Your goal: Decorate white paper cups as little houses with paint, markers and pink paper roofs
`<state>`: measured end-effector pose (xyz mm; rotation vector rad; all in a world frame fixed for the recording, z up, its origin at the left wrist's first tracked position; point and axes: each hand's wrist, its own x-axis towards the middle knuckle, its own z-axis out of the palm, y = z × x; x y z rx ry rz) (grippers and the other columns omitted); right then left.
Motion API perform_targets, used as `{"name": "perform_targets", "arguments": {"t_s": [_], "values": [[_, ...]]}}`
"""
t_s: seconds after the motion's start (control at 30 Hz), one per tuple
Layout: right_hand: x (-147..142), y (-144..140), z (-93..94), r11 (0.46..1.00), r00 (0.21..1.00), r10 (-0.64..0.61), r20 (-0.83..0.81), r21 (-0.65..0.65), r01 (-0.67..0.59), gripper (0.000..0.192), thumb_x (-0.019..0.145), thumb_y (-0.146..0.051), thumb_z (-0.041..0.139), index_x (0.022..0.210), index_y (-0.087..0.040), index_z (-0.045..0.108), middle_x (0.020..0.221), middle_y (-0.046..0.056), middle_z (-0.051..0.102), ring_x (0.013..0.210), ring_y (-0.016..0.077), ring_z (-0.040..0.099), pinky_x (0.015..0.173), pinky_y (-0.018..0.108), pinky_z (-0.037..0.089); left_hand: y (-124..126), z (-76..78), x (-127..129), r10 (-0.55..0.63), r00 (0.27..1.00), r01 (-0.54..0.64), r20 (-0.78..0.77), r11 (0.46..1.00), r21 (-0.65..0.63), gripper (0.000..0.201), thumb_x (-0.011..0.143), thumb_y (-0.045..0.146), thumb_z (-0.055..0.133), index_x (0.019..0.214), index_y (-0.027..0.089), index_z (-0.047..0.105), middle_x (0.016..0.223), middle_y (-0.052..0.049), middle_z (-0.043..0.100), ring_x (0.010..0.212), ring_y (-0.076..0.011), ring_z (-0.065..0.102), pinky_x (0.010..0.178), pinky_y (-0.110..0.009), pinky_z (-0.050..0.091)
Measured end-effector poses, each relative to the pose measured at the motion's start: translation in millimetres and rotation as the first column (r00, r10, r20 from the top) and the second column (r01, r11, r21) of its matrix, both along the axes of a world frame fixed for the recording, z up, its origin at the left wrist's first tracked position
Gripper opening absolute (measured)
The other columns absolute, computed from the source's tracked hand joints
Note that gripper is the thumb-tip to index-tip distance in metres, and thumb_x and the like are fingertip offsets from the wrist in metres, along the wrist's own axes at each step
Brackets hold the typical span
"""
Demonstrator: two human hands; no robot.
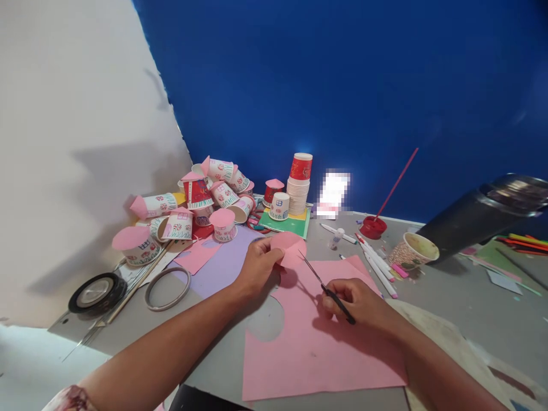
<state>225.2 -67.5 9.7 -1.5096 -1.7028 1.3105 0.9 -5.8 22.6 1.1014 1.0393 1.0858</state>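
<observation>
Between the thumb and fingers of my left hand [261, 264] is a pink paper circle [289, 248], held up above the table. My right hand [357, 302] grips black-handled scissors [329, 290], their blades pointing up and left with the tips at the circle's right side. Whether the blades touch the paper I cannot tell. Beneath both hands lies a large pink paper sheet [317, 354] with a round cut-out at its left edge.
Decorated paper cups [222, 194] with pink cone tops are heaped at the back left. A cup stack [298, 194] stands mid-back. At right are markers [377, 264], a patterned cup [413, 251] and a black flask [475, 214]. Tape rolls [96, 294] lie at left.
</observation>
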Motion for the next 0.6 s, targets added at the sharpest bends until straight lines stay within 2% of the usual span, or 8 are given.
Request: {"name": "perform_targets", "arguments": {"t_s": [0.1, 0.2, 0.3, 0.5, 0.6], "values": [[-3.9, -3.1, 6.4, 0.978, 0.992, 0.055, -0.111, -0.196, -0.076, 0.029, 0.075, -0.043, 0.075, 0.067, -0.016, 0.066, 0.064, 0.004, 0.065, 0.058, 0.0133, 0.052, 0.052, 0.025, 0.039, -3.3, 3.8, 1.0, -0.006, 0.998, 0.008, -0.063, 0.999, 0.039, 0.004, 0.062, 0.019, 0.060, 0.063, 0.017, 0.057, 0.063, 0.003, 0.052, 0.057, -0.0098, 0.049, 0.052, -0.021, 0.042], [-8.4, -6.6, 11.2, 0.966, 0.985, 0.002, -0.174, -0.255, -0.047, 0.034, 0.071, -0.047, 0.079, 0.065, -0.016, 0.064, 0.061, 0.002, 0.061, 0.056, 0.0122, 0.049, 0.052, 0.026, 0.038, -4.7, 6.3, 1.3, 0.010, 0.996, -0.005, -0.087, 0.998, 0.057, 0.005, 0.062, 0.020, 0.060, 0.063, 0.015, 0.059, 0.065, 0.003, 0.052, 0.058, -0.0094, 0.046, 0.053, -0.021, 0.040], [-11.8, -8.8, 13.9, 0.965, 0.987, 0.001, -0.159, -0.259, -0.043, 0.034, 0.072, -0.046, 0.078, 0.062, -0.017, 0.062, 0.059, 0.001, 0.061, 0.054, 0.0119, 0.048, 0.050, 0.025, 0.034, -4.6, 6.3, 0.7, -0.011, 0.996, 0.015, -0.084, 0.999, 0.048, 0.006, 0.062, 0.021, 0.060, 0.062, 0.016, 0.058, 0.065, 0.003, 0.053, 0.059, -0.0096, 0.046, 0.053, -0.021, 0.040], [-15.1, -9.1, 20.3, 0.960, 0.979, 0.005, -0.202, -0.275, -0.062, 0.029, 0.073, -0.042, 0.074, 0.061, -0.019, 0.063, 0.061, 0.005, 0.068, 0.055, 0.0150, 0.056, 0.053, 0.027, 0.040, -3.0, 1.3, -0.7, -0.031, 0.999, 0.032, -0.044, 0.999, 0.022, 0.008, 0.064, 0.021, 0.060, 0.069, 0.015, 0.062, 0.066, 0.003, 0.054, 0.059, -0.0094, 0.046, 0.053, -0.021, 0.036], [-13.7, -8.4, 18.9, 0.966, 0.984, 0.027, -0.178, -0.250, -0.071, 0.027, 0.076, -0.040, 0.072, 0.062, -0.019, 0.063, 0.060, 0.004, 0.069, 0.054, 0.0135, 0.053, 0.053, 0.027, 0.037, -2.9, 0.3, -0.8, -0.048, 0.999, 0.048, -0.001, 0.999, 0.002, 0.005, 0.063, 0.020, 0.060, 0.066, 0.016, 0.058, 0.063, 0.003, 0.052, 0.057, -0.0091, 0.046, 0.051, -0.021, 0.035]]}}
